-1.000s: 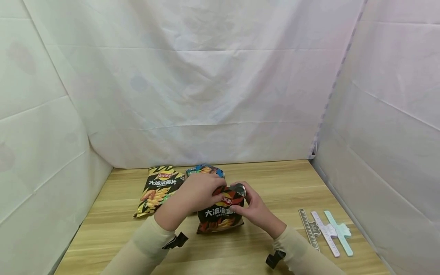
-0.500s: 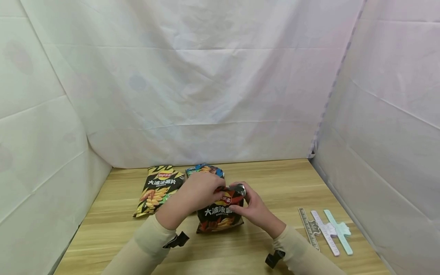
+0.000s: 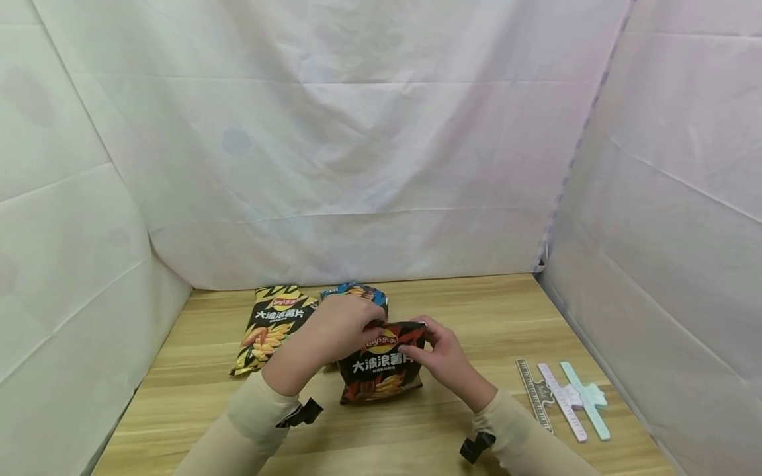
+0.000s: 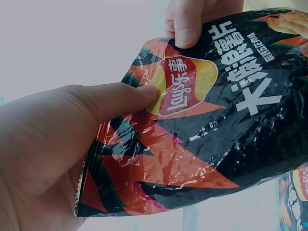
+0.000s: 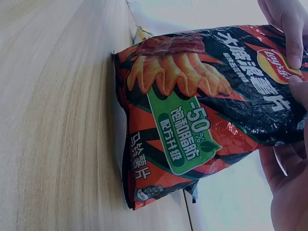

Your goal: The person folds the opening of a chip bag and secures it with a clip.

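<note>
A red and black bag of potato chips (image 3: pixel 381 367) stands upright on the wooden table, its printed front toward me. My left hand (image 3: pixel 342 330) grips the bag's top left, the thumb lying across the front beside the yellow and red logo in the left wrist view. On the upper right side my right hand (image 3: pixel 443 354) pinches the bag, thumb in front and fingers behind. The right wrist view shows the chip bag's lower front (image 5: pixel 178 82), its bottom edge down at the table. Most fingers of both hands are hidden behind the bag.
A yellow and black chip bag (image 3: pixel 276 327) lies at the back left. Behind my left hand is a blue chip bag (image 3: pixel 354 291), partly covered. At the right lie a black ruler clip (image 3: pixel 534 395), a lilac one (image 3: pixel 562 401) and a mint one (image 3: pixel 586 400).
The silvery folded top corner near my right hand no longer shows; the bag's top is now spread flatter and more of its logo is visible. My left hand has shifted slightly left.
</note>
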Action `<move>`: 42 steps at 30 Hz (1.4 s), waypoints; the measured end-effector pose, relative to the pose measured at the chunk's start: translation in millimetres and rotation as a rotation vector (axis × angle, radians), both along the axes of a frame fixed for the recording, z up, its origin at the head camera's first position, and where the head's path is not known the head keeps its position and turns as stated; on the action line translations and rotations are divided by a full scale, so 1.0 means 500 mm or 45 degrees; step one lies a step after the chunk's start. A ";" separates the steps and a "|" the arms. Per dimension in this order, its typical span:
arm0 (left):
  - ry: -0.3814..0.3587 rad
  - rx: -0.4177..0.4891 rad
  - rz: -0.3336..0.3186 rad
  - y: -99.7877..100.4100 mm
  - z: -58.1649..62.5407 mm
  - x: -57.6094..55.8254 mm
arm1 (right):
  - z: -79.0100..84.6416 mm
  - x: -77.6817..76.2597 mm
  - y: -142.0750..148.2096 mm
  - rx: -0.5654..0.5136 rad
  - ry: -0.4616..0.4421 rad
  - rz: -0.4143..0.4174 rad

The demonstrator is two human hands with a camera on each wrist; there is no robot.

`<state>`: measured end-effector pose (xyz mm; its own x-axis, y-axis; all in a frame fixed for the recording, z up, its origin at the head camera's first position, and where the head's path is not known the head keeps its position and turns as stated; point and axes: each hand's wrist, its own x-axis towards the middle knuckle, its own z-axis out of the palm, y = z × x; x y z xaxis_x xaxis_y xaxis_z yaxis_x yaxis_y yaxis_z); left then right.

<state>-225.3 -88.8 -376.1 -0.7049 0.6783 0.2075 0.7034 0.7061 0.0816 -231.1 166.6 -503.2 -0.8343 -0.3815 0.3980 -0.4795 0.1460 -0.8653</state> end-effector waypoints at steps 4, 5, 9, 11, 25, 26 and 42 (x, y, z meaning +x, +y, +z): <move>-0.001 -0.018 0.013 -0.002 0.000 -0.001 | -0.002 0.000 0.003 -0.016 0.000 -0.028; -0.003 -0.023 0.018 -0.003 0.001 -0.001 | -0.002 0.000 0.004 -0.021 0.003 -0.032; -0.020 -0.022 0.036 -0.005 0.004 -0.001 | -0.004 -0.002 0.007 -0.049 0.014 -0.042; -0.020 -0.020 0.040 -0.007 0.004 -0.001 | -0.005 -0.002 0.008 -0.067 0.004 -0.054; -0.053 -0.019 0.030 -0.005 0.006 -0.007 | -0.003 -0.003 0.024 -0.188 -0.038 -0.064; -0.060 -0.019 0.026 -0.005 0.006 -0.007 | -0.002 -0.003 0.024 -0.193 -0.042 -0.057; -0.042 -0.022 -0.011 -0.009 0.003 -0.009 | 0.000 -0.009 0.029 -0.210 0.063 -0.016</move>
